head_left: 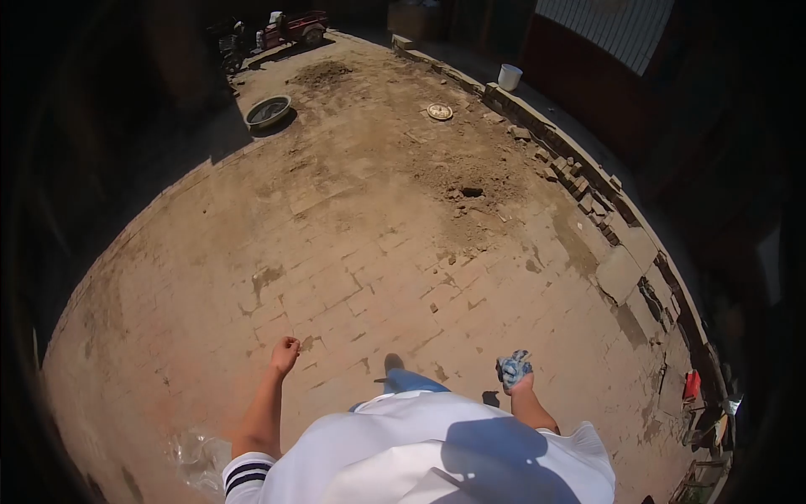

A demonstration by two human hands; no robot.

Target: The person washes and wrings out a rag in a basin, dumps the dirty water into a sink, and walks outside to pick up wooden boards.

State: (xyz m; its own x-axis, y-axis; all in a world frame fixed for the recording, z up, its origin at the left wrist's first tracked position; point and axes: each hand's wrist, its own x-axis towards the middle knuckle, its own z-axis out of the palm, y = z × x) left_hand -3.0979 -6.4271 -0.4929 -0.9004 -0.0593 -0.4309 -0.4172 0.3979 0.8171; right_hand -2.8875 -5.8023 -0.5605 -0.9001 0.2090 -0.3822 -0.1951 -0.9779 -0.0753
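Note:
My left hand (286,354) hangs over the paved ground at the lower left, its fingers curled together with nothing visible in them. On the right, my right hand (522,385) is closed around a crumpled blue and white cloth (513,368), which bulges out past the fingers and hides most of them. Both arms are held out from the white shirt (403,454), well apart. One shoe (393,362) shows below the blue trousers (413,381). Clear plastic (200,460) lies on the ground near my left forearm.
A round basin (269,111) and a red cart (294,29) stand far left. Loose soil surrounds a hole (472,192) ahead, with a round lid (439,111) beyond. Broken bricks (579,185) line the right kerb, where a white bucket (510,77) stands. A red item (691,385) lies lower right.

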